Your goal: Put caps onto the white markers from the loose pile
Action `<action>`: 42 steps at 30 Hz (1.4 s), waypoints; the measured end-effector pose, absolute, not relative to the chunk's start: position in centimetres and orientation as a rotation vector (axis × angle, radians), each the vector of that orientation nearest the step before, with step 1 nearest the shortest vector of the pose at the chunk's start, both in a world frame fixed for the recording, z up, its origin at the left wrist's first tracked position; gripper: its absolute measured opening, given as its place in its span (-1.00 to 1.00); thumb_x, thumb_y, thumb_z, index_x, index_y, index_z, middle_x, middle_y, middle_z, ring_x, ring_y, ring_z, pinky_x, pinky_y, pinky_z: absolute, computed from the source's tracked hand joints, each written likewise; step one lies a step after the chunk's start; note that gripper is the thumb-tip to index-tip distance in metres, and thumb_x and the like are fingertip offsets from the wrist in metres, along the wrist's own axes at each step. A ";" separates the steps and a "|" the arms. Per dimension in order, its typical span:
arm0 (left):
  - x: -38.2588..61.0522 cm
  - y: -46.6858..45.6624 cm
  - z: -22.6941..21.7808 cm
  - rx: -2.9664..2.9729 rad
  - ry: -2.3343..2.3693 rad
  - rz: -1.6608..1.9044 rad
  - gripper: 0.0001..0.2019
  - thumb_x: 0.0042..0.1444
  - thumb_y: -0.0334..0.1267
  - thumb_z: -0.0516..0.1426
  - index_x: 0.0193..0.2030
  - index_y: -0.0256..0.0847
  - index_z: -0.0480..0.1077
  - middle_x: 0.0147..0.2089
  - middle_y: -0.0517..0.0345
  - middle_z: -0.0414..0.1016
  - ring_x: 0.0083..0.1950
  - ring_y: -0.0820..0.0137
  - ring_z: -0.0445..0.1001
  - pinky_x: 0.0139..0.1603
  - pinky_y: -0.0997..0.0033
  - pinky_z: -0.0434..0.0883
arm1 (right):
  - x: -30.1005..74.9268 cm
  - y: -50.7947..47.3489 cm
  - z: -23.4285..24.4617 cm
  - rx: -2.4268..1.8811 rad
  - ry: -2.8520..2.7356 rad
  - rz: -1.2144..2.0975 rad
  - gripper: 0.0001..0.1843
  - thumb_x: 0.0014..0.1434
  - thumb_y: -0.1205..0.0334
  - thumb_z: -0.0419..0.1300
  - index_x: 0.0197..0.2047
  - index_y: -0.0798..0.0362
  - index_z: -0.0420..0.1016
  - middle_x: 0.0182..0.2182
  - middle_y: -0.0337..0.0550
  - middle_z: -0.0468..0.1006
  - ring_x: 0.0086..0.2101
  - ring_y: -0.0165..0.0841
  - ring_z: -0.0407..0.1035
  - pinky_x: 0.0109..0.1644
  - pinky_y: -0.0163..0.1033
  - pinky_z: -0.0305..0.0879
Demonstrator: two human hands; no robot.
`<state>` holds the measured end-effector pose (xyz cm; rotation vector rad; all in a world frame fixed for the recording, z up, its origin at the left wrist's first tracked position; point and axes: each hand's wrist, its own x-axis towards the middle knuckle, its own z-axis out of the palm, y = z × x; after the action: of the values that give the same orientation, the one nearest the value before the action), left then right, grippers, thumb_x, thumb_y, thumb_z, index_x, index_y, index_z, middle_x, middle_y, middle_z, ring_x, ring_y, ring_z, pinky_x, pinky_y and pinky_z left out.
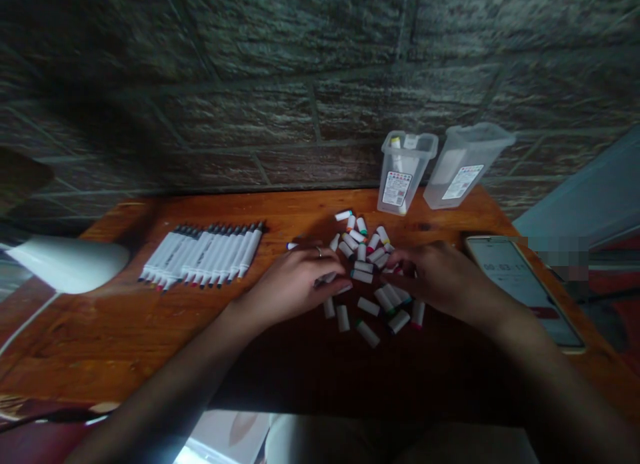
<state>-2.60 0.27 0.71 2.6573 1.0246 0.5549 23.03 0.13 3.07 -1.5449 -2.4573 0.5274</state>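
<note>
Several white marker caps (369,307) with coloured ends lie scattered in the middle of a wooden table (280,211). My left hand (295,281) rests on the pile's left side, fingers curled around a white marker or cap. My right hand (435,277) lies on the right side of the pile, fingers bent down among the caps; what it holds is hidden. A row of several uncapped white markers (203,254) lies side by side to the left.
Two clear plastic boxes stand at the back: an upright one (405,171) with a few markers inside and a tilted one (463,167). A phone (525,287) lies at the right. A white lamp head (65,264) hangs at the left. A stone wall is behind.
</note>
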 end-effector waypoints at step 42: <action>-1.8 0.0 0.8 2.631 1.083 0.774 -0.81 0.33 -0.21 0.10 -0.20 -0.20 0.52 -0.20 0.11 0.60 -0.12 0.37 0.53 -0.04 0.40 0.40 | 20.3 0.9 -0.5 -1.088 -2.440 0.291 -0.84 0.28 0.35 0.18 -0.08 0.08 0.53 -0.16 -0.04 0.63 -0.08 -0.20 0.43 0.11 -0.12 0.25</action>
<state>-1.83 0.01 0.78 2.6311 1.0828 0.7736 20.33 0.85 -0.51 -1.0880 -2.4403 0.2914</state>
